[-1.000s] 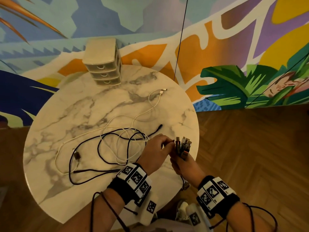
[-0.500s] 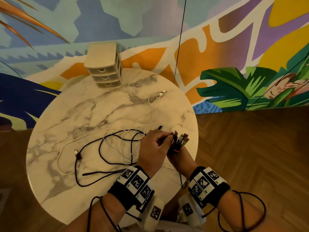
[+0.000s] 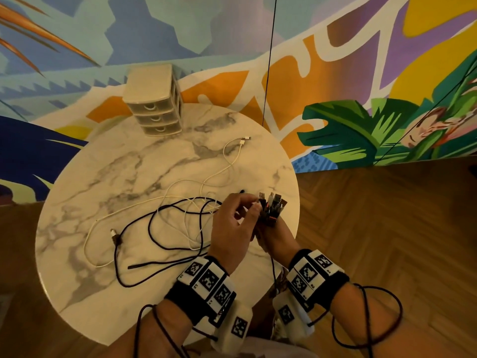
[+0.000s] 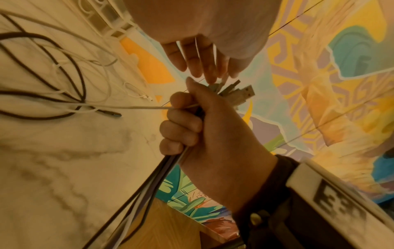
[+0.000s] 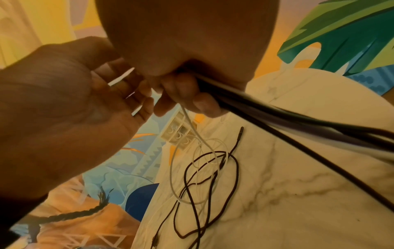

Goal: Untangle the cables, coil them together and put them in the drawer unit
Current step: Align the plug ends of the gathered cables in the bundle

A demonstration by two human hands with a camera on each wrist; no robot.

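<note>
A: Status of the cables?

B: The right hand [image 3: 273,235] has its fingers wrapped in a fist around a bundle of connector ends [image 3: 272,205], held upright over the near right edge of the table [image 3: 77,280]. The gathered leads hang below that fist. The left hand [image 3: 233,229] pinches at the bundle with thumb and fingertips; the remaining fingers are loosely curled.

A: What remains?

B: By judgement, the gathering is partly done. One black cable [image 3: 154,228] and one white cable [image 3: 224,171] lie crossed in loose loops on the marble top, a white lead running from them up into the right fist. Coiling has not begun. The drawer unit [image 3: 154,104] stands at the far edge, well apart, all drawers closed.

A: Counts?

B: One drawer unit with three drawers. At least four plugs show in the bundle; the exact cable count cannot be told. Two hands, one table.
</note>
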